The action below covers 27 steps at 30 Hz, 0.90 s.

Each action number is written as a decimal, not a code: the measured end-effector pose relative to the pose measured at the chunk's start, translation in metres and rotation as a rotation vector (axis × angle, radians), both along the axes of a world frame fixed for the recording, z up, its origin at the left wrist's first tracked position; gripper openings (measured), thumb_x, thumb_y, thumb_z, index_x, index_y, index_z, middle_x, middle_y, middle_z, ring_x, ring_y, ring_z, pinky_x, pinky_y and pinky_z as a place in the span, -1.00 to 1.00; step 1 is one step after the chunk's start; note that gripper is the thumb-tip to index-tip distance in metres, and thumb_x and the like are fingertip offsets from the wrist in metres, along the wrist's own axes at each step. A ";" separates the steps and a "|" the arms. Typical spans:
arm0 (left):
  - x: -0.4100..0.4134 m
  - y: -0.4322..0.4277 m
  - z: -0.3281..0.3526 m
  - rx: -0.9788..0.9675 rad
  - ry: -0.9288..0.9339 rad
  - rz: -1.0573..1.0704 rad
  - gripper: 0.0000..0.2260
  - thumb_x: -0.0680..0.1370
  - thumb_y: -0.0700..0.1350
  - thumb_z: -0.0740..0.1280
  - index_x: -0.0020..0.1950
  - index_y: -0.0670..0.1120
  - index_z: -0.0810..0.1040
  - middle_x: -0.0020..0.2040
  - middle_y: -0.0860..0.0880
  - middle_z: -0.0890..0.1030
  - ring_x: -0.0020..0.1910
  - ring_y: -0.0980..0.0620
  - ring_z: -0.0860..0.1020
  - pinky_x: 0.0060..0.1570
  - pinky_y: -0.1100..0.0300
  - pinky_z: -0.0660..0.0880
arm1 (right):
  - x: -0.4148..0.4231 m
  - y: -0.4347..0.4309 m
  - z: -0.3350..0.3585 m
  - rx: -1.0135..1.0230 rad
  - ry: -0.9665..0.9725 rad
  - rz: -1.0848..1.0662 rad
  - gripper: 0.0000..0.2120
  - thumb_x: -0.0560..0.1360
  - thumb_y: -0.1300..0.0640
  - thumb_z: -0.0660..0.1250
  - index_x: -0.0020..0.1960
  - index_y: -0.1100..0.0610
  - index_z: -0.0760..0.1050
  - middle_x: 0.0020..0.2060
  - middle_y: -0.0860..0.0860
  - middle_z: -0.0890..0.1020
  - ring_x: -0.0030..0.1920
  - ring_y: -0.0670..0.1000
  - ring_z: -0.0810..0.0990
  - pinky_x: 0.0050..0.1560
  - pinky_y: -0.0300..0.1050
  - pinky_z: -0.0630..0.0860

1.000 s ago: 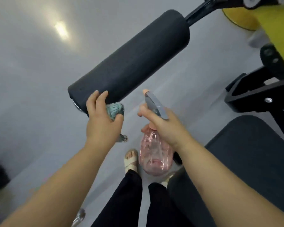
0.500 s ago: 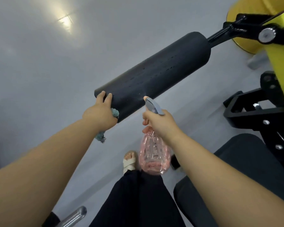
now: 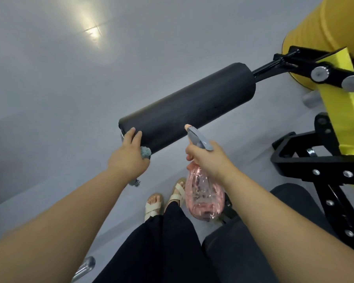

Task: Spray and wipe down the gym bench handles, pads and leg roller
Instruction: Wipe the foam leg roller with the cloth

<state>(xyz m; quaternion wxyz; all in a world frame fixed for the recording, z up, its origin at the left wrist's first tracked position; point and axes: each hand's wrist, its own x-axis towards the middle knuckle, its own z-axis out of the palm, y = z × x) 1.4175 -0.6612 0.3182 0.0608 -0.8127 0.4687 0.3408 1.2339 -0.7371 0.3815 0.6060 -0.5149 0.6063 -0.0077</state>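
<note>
The black foam leg roller point(image 3: 188, 107) runs diagonally across the middle, fixed at its upper right end to a black arm. My left hand point(image 3: 129, 158) holds a teal cloth point(image 3: 145, 152) against the roller's lower left end, with its fingertips on the foam. My right hand point(image 3: 207, 158) grips a pink spray bottle point(image 3: 203, 198) by the neck. The bottle's grey trigger head point(image 3: 198, 138) points up at the roller's underside, close to it. A black bench pad point(image 3: 294, 211) lies at the lower right.
The yellow and black machine frame point(image 3: 335, 123) with bolts fills the right side. Grey floor point(image 3: 59, 99) spreads to the left. My legs and sandalled feet point(image 3: 153, 205) stand below the roller. A chrome bar end point(image 3: 84, 268) shows at the bottom left.
The view has shifted, so the roller sits further right and lower in frame. My left hand stays at the roller's end with the cloth. The bottle remains aimed at the roller.
</note>
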 end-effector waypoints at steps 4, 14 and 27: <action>0.008 -0.009 -0.002 0.086 -0.016 0.009 -0.28 0.53 -0.03 0.24 0.54 0.00 -0.14 0.54 0.07 -0.25 0.24 -0.14 0.45 -0.04 0.11 0.40 | -0.004 0.007 0.000 -0.028 -0.029 0.165 -0.85 0.52 0.05 0.30 0.07 0.03 0.49 -0.10 -0.09 0.56 -0.15 -0.04 0.64 -0.19 -0.22 0.50; -0.029 0.009 -0.005 0.141 -0.066 -0.014 -0.37 0.54 -0.04 0.21 0.53 0.00 -0.02 0.54 0.03 -0.19 0.12 -0.14 0.51 -0.17 0.12 0.41 | -0.048 -0.029 -0.011 -0.045 0.098 -0.094 -0.87 0.46 0.07 0.29 -0.11 0.13 0.51 -0.11 0.08 0.58 -0.16 0.07 0.65 0.02 0.09 0.54; -0.006 -0.023 -0.019 0.116 -0.063 0.081 -0.25 0.50 -0.04 0.24 0.53 0.07 -0.19 0.53 0.10 -0.27 0.25 -0.16 0.43 -0.06 0.07 0.42 | -0.083 -0.110 0.000 -0.060 0.157 -0.249 -0.75 0.46 0.09 0.31 0.06 0.22 0.52 -0.08 0.05 0.64 -0.22 0.06 0.67 -0.16 -0.12 0.58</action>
